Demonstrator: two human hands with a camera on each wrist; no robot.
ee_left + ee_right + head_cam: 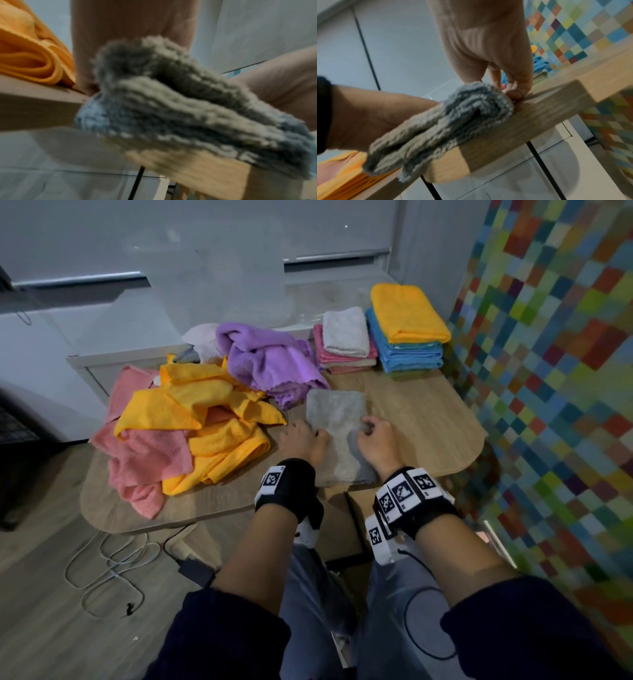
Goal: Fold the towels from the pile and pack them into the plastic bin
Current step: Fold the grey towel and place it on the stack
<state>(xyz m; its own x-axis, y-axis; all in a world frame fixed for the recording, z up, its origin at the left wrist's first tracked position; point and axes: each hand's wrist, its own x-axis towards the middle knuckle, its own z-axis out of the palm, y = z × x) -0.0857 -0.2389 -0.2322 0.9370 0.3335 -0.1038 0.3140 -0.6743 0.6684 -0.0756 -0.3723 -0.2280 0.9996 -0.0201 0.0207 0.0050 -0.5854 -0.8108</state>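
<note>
A folded grey towel (337, 419) lies lengthwise on the wooden table (428, 419), its near end at the front edge. My left hand (303, 436) grips its left edge with curled fingers. My right hand (375, 434) pinches its right edge. In the left wrist view the grey towel (171, 108) shows several layers hanging over the table edge. The right wrist view shows the grey towel (453, 121) bunched under my right hand (488, 47). A loose pile of orange (205, 405), pink (144, 460) and purple (267, 357) towels lies to the left.
Folded stacks stand at the back right: a white towel on pink ones (344, 337), an orange one on blue ones (407, 330). A faint clear plastic bin (239, 289) sits behind the pile. A mosaic wall (548, 371) borders the right. Cables (113, 563) lie on the floor.
</note>
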